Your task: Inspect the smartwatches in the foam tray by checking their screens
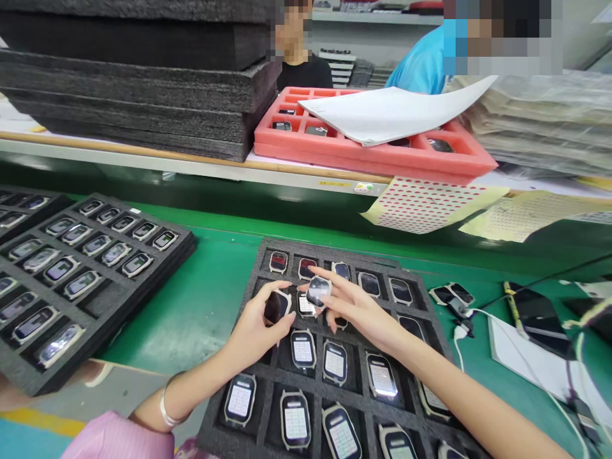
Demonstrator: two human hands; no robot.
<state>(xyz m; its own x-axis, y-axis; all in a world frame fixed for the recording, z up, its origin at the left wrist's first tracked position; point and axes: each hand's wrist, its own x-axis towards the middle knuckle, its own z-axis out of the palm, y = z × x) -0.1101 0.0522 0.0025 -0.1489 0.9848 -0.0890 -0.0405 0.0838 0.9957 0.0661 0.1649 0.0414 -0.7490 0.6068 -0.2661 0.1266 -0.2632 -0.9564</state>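
**Two hands, two watches over a black foam tray**

Head view: the left hand (258, 328) is closed around a dark-faced watch (276, 306), with the thumb on one side and the fingers curled round the other. It holds the watch just above the upper rows of the foam tray (329, 248). The right hand (358, 309) pinches a second watch (318, 290) between thumb and fingertips, and its other fingers are spread loosely. This watch sits tilted, just beside the dark-faced one and slightly higher. A silver bracelet (167, 408) circles the left wrist, above a pink sleeve (115, 440).

The tray lies in the middle of the green bench (205, 299). Its compartments hold strapless watches in rows. Those in the near rows have lit white screens and those in the far row have dark ones. To the left is another black tray (109, 298), filled with watches whose screens look pale and shiny.

To the right of the middle tray, two loose watches (452, 294) lie on the bench. Near them are a white cable (478, 315) and a phone (540, 319).

A raised shelf beyond carries a stack of black foam sheets (143, 83) and a red tray (363, 159), which is partly covered by a white sheet (392, 111). A sheet of red dots (425, 204) hangs over the shelf edge. Behind it are two other people, one in a black top (303, 70) and one in a blue top (421, 67).
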